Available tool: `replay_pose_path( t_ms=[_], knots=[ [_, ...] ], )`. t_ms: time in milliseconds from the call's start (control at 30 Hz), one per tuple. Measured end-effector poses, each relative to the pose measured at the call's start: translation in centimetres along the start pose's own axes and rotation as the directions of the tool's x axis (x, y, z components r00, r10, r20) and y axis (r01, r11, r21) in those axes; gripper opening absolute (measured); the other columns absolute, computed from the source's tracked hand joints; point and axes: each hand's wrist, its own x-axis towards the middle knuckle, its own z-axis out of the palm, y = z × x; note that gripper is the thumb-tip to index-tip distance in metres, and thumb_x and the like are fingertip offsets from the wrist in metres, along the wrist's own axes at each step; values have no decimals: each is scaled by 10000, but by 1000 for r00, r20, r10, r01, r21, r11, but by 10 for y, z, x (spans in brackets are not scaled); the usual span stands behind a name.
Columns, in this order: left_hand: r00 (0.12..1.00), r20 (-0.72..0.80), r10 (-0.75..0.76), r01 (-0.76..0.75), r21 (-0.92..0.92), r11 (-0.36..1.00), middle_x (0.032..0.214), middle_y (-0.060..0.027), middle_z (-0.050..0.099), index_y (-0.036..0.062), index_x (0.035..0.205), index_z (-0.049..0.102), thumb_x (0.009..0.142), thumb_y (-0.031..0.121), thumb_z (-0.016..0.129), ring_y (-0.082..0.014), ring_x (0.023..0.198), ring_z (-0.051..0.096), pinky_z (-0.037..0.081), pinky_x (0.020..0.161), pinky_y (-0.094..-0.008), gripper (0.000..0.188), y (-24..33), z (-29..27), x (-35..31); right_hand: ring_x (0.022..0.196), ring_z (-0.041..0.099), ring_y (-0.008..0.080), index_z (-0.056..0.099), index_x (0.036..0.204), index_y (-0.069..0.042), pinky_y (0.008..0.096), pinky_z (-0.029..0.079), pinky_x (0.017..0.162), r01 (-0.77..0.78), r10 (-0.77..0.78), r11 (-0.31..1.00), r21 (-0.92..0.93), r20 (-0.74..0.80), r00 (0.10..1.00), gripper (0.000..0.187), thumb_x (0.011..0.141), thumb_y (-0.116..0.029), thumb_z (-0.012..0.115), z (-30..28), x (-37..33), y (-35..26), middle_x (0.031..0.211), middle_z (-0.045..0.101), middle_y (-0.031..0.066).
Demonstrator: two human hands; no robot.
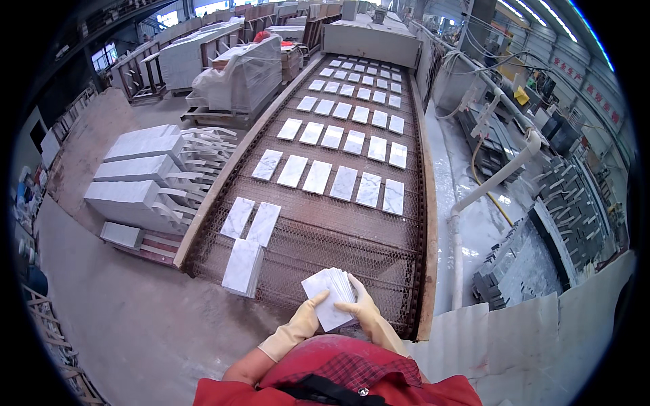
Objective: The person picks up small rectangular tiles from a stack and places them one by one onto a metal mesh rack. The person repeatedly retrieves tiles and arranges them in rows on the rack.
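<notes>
Fanned out between my hands is a small stack of white marble tiles, held over the near end of a brown mesh conveyor belt. My left hand, in a cream rubber glove, closes on the stack's left edge. Gloved the same way, my right hand grips the right side, its thumb across the front tile. Left of my hands, a thicker pile of marble tiles sits at the belt's near left edge. Just beyond it lie two single tiles side by side. Farther along, grey-veined tiles lie flat in spaced rows.
Wooden rails border the belt, which runs into a pale machine housing. Strapped stone bundles stand on a pallet to the left. At right are a white pipe, a yellow hose and stacked dark slabs.
</notes>
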Motion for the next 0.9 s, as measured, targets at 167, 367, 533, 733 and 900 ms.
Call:
replay_pose_path(
  t_ms=[167, 367, 533, 733, 900],
  knots=[
    [993, -24, 117, -119, -68, 991, 1447, -175, 674, 32, 1544, 546, 1054, 381, 640, -351, 1281, 676, 494, 1166, -505, 608, 21, 12, -34, 1447, 527, 361, 289, 1723, -153, 473, 409, 1213, 74, -62, 974, -216, 64, 996, 1078, 828, -201, 889, 24, -13, -54, 1605, 500, 233],
    [958, 64, 279, -273, -87, 958, 1514, -207, 619, -1, 1592, 467, 962, 476, 705, -385, 1381, 602, 414, 1238, -513, 825, 46, 9, -79, 1282, 657, 298, 423, 1654, -115, 444, 521, 1080, 19, -9, 974, -225, 45, 999, 891, 893, -312, 842, 63, -33, -120, 1467, 637, 203],
    [953, -2, 302, -302, -71, 951, 1517, -220, 606, -16, 1592, 459, 977, 404, 690, -397, 1380, 597, 406, 1240, -528, 780, 50, -1, -113, 1041, 762, 254, 694, 1324, 4, 364, 571, 934, 66, 79, 838, -542, 240, 968, 614, 940, -465, 786, 80, -6, -113, 1152, 782, 202],
    [958, -86, 275, -285, -144, 948, 1567, -211, 558, 1, 1624, 409, 998, 417, 674, -384, 1429, 548, 376, 1253, -535, 798, 51, -17, -140, 987, 720, 148, 702, 1290, 10, 313, 563, 882, -291, 315, 949, -121, 323, 892, 510, 962, -364, 818, 105, 17, -58, 1130, 767, 96],
    [933, -171, 318, -338, -109, 935, 1573, -205, 553, 7, 1631, 401, 1002, 445, 673, -379, 1436, 541, 374, 1253, -533, 813, 53, -24, -161, 973, 704, 135, 699, 1260, 19, 297, 557, 861, -251, 303, 948, -194, 318, 899, 455, 972, -312, 819, 126, 20, -65, 1117, 756, 90]
  ],
)
